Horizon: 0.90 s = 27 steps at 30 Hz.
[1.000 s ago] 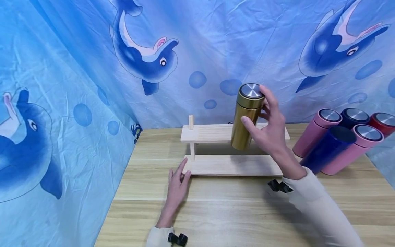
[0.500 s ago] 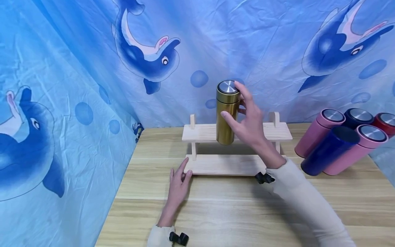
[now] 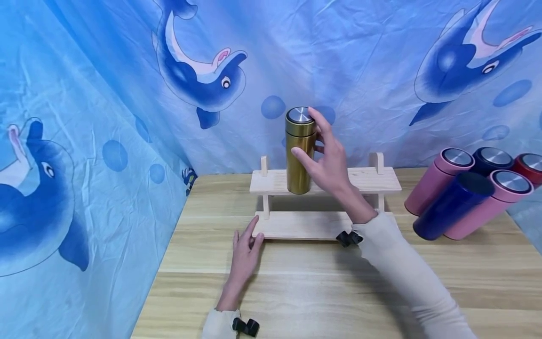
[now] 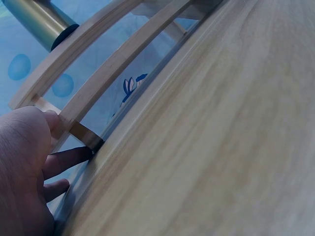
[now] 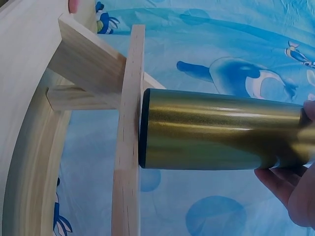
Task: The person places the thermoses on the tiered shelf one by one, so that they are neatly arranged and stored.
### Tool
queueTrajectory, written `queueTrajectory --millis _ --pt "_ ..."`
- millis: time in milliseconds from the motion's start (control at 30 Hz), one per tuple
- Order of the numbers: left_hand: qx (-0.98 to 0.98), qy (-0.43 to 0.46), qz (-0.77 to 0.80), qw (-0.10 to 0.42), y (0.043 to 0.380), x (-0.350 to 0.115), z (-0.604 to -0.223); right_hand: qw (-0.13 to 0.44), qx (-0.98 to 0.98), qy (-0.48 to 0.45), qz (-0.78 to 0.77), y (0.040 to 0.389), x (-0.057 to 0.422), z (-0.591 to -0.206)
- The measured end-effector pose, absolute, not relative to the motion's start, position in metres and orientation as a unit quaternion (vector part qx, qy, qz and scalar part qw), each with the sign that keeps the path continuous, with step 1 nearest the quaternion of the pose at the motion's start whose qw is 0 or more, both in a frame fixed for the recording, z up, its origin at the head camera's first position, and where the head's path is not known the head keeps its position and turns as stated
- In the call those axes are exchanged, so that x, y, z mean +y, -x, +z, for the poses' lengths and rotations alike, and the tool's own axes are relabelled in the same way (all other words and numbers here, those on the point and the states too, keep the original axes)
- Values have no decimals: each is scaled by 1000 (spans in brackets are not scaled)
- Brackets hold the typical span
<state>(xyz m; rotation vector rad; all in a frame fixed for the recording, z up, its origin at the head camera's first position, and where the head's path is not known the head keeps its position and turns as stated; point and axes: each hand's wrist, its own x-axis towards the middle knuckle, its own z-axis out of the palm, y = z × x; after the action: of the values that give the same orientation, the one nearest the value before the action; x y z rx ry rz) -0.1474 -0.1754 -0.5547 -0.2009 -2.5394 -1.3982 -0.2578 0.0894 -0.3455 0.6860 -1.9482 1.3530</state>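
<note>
nearest, your left hand [image 3: 243, 252] rests, fingers spread, against the left end of the lower board [image 3: 305, 227] of the two-tier wooden rack [image 3: 296, 217]. your right hand [image 3: 330, 167] pinches the one gold flask [image 3: 298, 162], upright at the rack's upper board [image 3: 370, 181], base seemingly meeting it. you're probably placing it there; the next move calls for settling its base, then loosening your grip. right of the rack, count five more: one royal blue flask [image 3: 452, 207], two pink flasks [image 3: 490, 206], one navy flask [image 3: 495, 157], one red flask [image 3: 532, 165].
</note>
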Motion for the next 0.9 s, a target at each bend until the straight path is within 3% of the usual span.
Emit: queueTrajectory --millis 900 --pt "-870 65 -474 120 147 -172 -556 329 -767 -281 474 275 53 -344"
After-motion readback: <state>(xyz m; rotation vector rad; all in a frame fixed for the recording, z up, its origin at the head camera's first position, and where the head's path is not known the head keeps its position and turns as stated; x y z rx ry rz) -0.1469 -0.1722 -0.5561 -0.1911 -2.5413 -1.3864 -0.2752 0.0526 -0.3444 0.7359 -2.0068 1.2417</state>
